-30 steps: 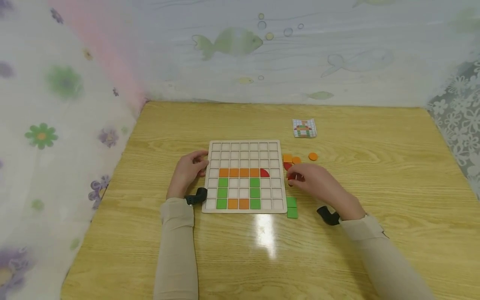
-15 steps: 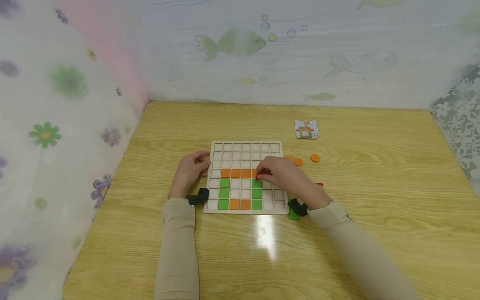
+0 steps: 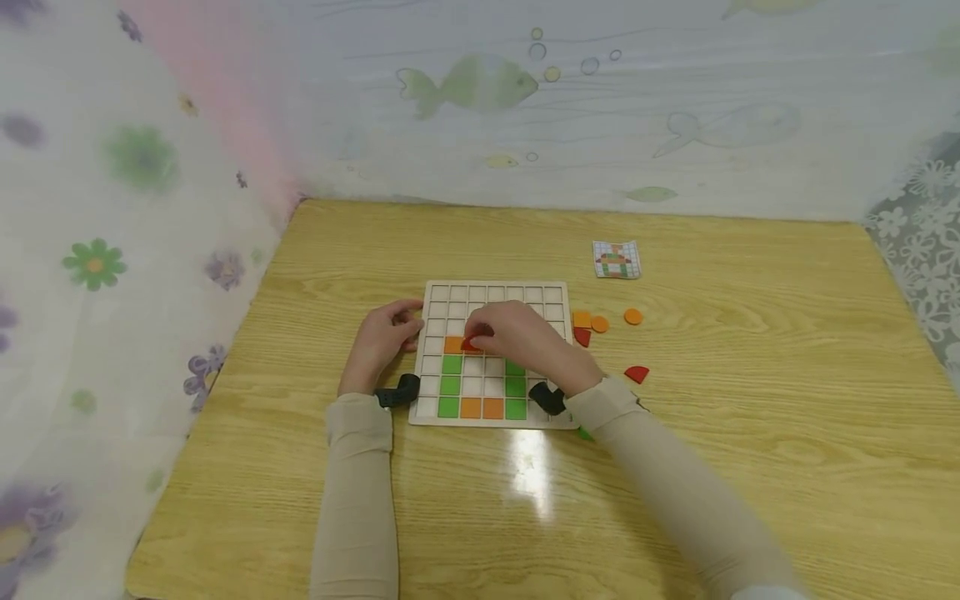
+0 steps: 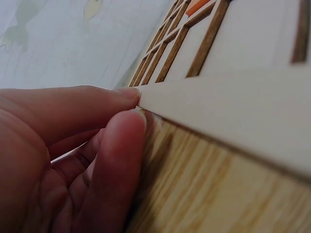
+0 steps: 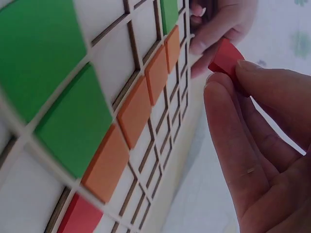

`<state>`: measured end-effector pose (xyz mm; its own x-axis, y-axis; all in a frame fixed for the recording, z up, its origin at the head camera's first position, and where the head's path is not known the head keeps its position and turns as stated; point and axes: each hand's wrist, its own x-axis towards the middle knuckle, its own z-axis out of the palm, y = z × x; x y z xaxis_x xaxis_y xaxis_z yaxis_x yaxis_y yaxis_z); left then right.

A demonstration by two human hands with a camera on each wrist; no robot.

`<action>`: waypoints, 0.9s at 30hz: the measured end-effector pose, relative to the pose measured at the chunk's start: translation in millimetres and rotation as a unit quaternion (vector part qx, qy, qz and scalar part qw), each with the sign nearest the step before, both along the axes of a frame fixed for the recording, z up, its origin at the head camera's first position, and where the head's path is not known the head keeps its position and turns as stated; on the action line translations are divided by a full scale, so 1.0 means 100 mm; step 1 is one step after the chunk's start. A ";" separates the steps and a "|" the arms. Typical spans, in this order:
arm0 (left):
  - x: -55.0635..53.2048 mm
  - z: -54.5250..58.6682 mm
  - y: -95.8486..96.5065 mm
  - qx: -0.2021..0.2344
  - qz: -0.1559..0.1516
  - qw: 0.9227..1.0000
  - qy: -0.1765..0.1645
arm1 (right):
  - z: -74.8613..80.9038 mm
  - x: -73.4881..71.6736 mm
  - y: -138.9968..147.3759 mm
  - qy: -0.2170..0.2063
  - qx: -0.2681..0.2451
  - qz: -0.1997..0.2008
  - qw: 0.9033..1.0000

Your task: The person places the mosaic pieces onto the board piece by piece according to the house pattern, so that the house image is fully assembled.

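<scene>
Head view: the right hand [image 3: 517, 333] holds a red piece [image 3: 469, 342] above the grid board [image 3: 472, 387], over the row of orange tiles [image 3: 453, 345]. The left hand [image 3: 381, 342] is at the board's left edge. Two loose red pieces [image 3: 637, 374] lie right of the board.

Left wrist view: the forefinger touches the board's edge, thumb just beside it, gap narrow.

Right wrist view: thumb and fingertips pinch the red piece, clear of the board.

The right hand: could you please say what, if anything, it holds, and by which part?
The right hand pinches a red piece by one end; the other protrudes.
</scene>
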<state>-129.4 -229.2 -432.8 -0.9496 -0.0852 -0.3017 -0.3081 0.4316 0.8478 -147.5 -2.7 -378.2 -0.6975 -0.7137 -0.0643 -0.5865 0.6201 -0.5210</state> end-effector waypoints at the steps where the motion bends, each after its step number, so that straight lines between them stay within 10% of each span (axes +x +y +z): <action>1: 0.00 0.00 0.00 -0.002 -0.001 1.000 0.000 | -0.01 -0.02 -0.04 -0.003 0.000 0.000 1.000; 15: 0.02 -0.03 -0.02 0.001 -0.006 1.000 0.000 | -0.18 -0.20 -0.43 -0.072 -0.014 -0.005 0.997; 27: 0.02 0.00 -0.02 0.000 -0.003 1.000 0.003 | -0.20 -0.21 -0.62 -0.047 0.040 0.000 0.998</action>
<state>-127.3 -230.9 -432.8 -0.9522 -0.0791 -0.2951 -0.2994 0.4336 0.8499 -168.4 -64.7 -398.5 -0.6864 -0.7031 -0.1860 -0.5368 0.6623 -0.5226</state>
